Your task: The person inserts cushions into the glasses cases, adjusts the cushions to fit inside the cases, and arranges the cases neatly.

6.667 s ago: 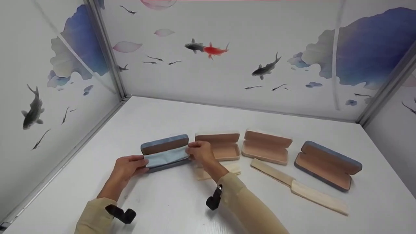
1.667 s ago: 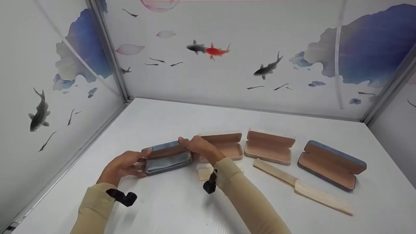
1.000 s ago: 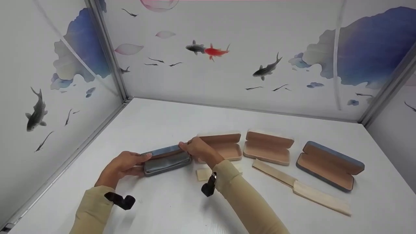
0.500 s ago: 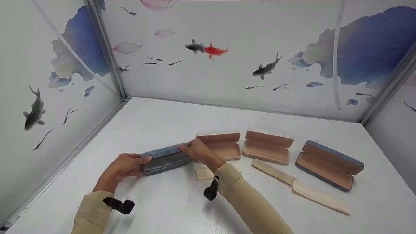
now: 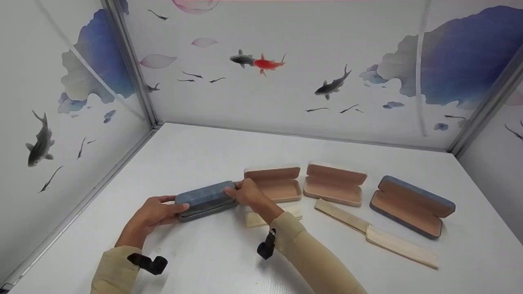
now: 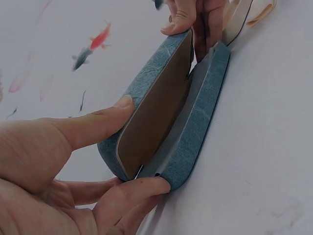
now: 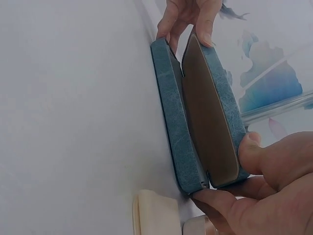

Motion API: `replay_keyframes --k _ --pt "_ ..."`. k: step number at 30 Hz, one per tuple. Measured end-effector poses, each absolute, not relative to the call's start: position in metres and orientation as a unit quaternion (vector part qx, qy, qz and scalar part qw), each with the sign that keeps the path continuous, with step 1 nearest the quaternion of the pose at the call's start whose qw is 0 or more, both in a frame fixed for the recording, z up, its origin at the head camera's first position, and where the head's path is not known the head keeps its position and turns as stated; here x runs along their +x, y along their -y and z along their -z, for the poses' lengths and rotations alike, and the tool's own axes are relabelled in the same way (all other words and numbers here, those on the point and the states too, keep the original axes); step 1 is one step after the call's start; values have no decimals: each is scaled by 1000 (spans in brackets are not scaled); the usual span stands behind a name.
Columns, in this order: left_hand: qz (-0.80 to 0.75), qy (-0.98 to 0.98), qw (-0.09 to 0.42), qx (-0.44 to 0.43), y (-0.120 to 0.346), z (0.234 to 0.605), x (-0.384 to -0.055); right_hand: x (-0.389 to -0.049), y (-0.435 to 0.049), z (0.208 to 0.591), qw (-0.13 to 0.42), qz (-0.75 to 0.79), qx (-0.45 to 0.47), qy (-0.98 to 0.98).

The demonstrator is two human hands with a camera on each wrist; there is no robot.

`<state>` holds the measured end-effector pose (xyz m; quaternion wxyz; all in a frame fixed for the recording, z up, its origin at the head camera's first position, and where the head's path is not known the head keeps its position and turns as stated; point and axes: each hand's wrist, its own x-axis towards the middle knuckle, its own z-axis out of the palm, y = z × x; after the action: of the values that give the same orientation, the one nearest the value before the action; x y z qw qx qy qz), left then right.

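Observation:
A blue glasses case lies on the left of the table, its lid lowered most of the way, with a gap along the front. The left hand grips its left end, thumb on the lid and fingers at the base in the left wrist view. At the other end, the right hand holds the lid with its thumb, fingers around the end below, as the right wrist view shows. Inside the base, a light blue cloth shows as a shadowed strip under the lid.
Two cream cases and another blue case stand with lids up to the right. In front of them lie folded cream cloths, one near the right forearm, others end to end. White printed walls enclose the table.
At first both hands held the light blue cloth over the case; then it lay in the base. The hands shifted to the case's ends, and the lid has since come down towards the front.

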<state>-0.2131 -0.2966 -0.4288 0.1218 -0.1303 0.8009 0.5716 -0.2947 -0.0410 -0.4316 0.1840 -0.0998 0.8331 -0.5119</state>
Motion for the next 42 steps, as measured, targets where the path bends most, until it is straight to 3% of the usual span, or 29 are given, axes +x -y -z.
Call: replay_keyframes --k 42 --pt "-540 -828 63 -137 293 444 -210 -285 46 444 97 471 -132 -867"
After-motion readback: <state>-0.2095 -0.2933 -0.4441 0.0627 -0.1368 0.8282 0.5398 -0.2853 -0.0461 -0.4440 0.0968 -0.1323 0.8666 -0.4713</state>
